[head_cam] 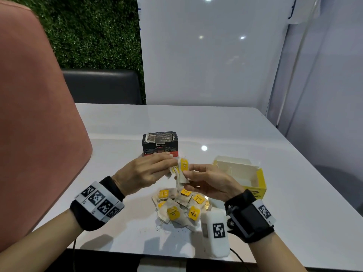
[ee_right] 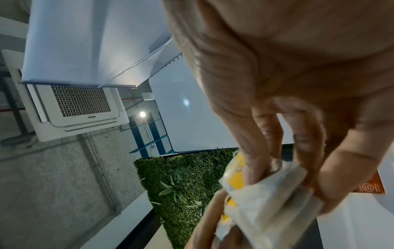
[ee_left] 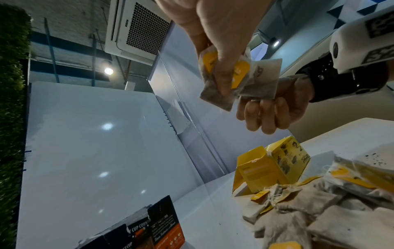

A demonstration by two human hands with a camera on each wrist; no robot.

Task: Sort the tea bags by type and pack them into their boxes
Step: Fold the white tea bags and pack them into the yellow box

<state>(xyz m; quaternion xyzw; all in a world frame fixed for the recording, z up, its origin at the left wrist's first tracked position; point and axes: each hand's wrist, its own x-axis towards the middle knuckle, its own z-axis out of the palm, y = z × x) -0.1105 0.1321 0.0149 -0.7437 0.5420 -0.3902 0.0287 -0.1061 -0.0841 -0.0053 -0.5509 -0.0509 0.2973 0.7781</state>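
Note:
Above the table, my left hand (head_cam: 149,170) pinches a small bunch of yellow-tagged tea bags (head_cam: 181,167), seen in the left wrist view as tea bags (ee_left: 221,80) under my thumb. My right hand (head_cam: 206,180) grips the same bunch of tea bags (ee_right: 268,190) from the other side. A pile of yellow-tagged tea bags (head_cam: 180,209) lies on the table below both hands. The open yellow box (head_cam: 243,177) stands to the right with white items inside. The black box (head_cam: 160,144) stands behind my hands, its top holding a dark packet.
A white table (head_cam: 216,124) carries everything. A white device with a square marker (head_cam: 216,232) lies by my right wrist near the front edge. A pink chair back (head_cam: 29,114) rises at left, a dark chair (head_cam: 102,85) behind the table, white panels beyond.

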